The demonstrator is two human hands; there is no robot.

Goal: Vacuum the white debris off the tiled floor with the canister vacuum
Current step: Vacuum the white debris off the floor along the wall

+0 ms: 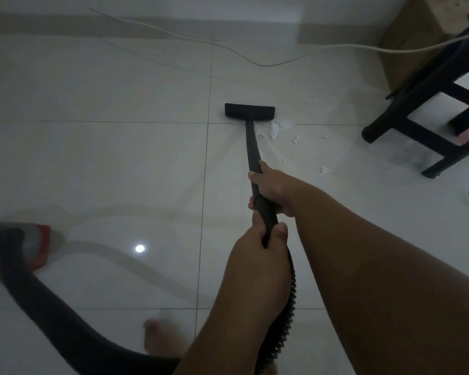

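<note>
A black vacuum wand (251,147) reaches forward over the pale tiled floor (119,163) and ends in a flat black floor head (249,110). My right hand (272,189) grips the wand higher up; my left hand (257,253) grips it just below, where the ribbed hose (284,315) begins. White debris (274,129) lies in a clump just right of the wand behind the head, with smaller scraps (325,170) scattered further right. The red canister vacuum (25,247) sits blurred at the left edge, its thick black hose (65,323) curving across the bottom.
A black stool (428,104) stands at the right, a cardboard box (409,41) behind it against the wall. A white cable (255,62) trails across the floor at the back. A bare foot (160,339) shows near the bottom.
</note>
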